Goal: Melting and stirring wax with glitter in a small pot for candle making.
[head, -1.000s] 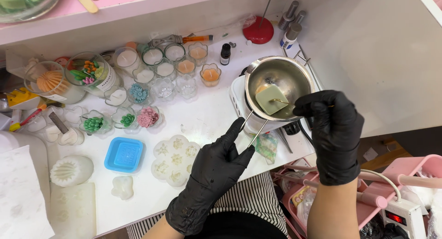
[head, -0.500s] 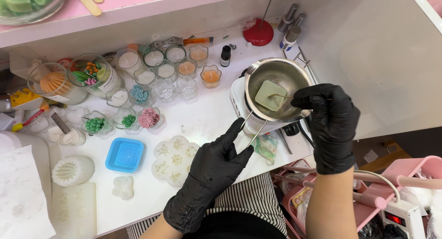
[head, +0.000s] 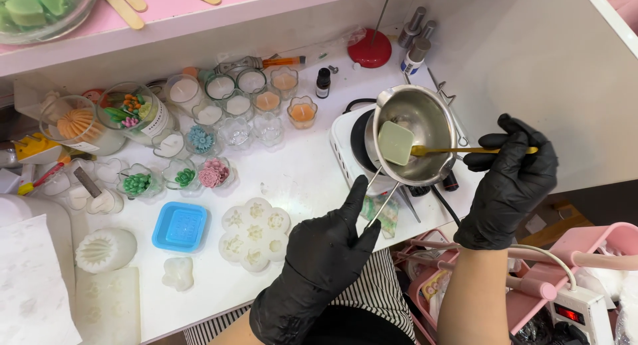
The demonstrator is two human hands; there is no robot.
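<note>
My left hand (head: 329, 252), in a black glove, grips the wire handle (head: 381, 192) of a steel melting pot (head: 430, 112). The pot is tilted and shifted right over a white electric hot plate (head: 345, 146). A pale green square wax block (head: 396, 143) lies inside the pot. My right hand (head: 515, 175), also gloved in black, holds a thin gold spoon (head: 465, 150) whose tip touches the wax block.
Several small glass candle cups (head: 252, 102) and flower-shaped wax pieces (head: 212, 171) crowd the white counter's left. A blue square mould (head: 179, 225) and a white flower mould (head: 256, 232) lie near the front edge. Small bottles (head: 415, 36) stand at the back. A pink cart (head: 565, 265) stands at right.
The pot has shifted right and tilted, uncovering the burner. My right hand drew back to the right, showing the gold spoon's full length. The wax block turned on edge.
</note>
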